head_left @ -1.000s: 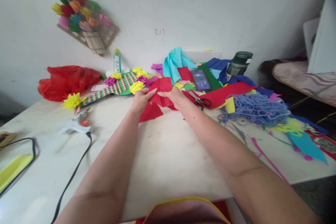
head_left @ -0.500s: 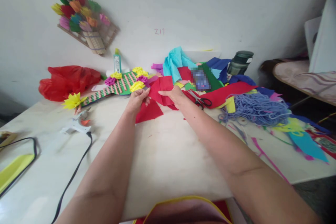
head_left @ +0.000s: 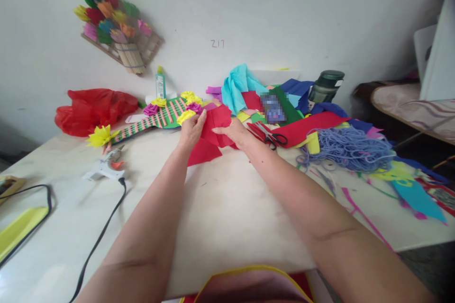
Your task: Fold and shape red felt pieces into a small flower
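Fingers of the left hand [head_left: 191, 129] are closed on the left edge of a red paper sheet [head_left: 217, 123], the thumb laid over its front, while the fingers of the right hand [head_left: 236, 132] are pinched on the sheet's right side. The sheet is held just above the table [head_left: 220, 208], a little above the middle of the frame, and its surface is seen crumpled and bent between the two hands. Directly below it, a second red piece [head_left: 202, 152] is seen lying flat on the table, partly covered by the left hand.

Just right of the right hand, a pair of scissors [head_left: 272, 136] with dark handles is laid on a long red strip [head_left: 305, 125]. Further right, a heap of blue yarn [head_left: 350, 149] is spread out, and behind it a dark green jar [head_left: 325, 86] is stood among loose coloured sheets, a turquoise one [head_left: 236, 86] among them.

Left of the hands, a green striped board [head_left: 152, 120] decorated with yellow and purple paper flowers is placed, with a glue bottle [head_left: 159, 83] upright behind it. A red plastic bag [head_left: 94, 109] is found at the left edge near the wall. A glue gun [head_left: 104, 169] with a black cord is laid at centre left. At upper left, a rack of paper flowers [head_left: 115, 26] is hung on the wall.
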Demonstrator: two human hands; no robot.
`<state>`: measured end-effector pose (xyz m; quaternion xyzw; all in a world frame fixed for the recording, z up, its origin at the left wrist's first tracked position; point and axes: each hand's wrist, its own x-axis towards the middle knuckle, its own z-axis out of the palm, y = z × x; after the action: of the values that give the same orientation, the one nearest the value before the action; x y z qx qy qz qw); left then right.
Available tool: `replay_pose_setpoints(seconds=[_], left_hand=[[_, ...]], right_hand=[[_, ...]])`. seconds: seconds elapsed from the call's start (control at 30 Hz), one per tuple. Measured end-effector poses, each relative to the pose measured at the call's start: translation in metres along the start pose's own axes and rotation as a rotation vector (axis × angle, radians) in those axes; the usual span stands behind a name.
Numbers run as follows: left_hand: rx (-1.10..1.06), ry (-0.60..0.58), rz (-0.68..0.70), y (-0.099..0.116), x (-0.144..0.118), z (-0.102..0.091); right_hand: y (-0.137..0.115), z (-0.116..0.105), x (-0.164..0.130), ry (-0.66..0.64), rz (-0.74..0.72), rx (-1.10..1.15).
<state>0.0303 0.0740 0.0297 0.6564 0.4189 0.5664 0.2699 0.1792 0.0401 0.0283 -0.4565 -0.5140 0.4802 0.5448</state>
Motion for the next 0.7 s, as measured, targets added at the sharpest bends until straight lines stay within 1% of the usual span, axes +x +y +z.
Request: replay_pose_setpoints(seconds=[0.1, 0.23, 0.37, 0.47, 0.7], left_hand=[[0.178, -0.011, 0.078, 0.0, 0.0, 0.002], [0.258, -0.013, 0.131, -0.007, 0.001, 0.003], [0.242, -0.009, 0.153, -0.012, 0.001, 0.005], [0.194, 0.001, 0.135, -0.012, 0.0, 0.005], [0.168, 0.026, 0.104, -0.011, -0.001, 0.004]], right_hand=[[0.002, 0.002, 0.001, -0.036, 0.006, -0.001], [0.003, 0.004, 0.001, -0.054, 0.02, 0.01], [0.0, 0.003, -0.002, -0.071, 0.026, 0.033], [-0.001, 0.001, -0.002, -0.094, 0.04, 0.056], [0.002, -0.001, 0.002, -0.041, -0.016, -0.009]])
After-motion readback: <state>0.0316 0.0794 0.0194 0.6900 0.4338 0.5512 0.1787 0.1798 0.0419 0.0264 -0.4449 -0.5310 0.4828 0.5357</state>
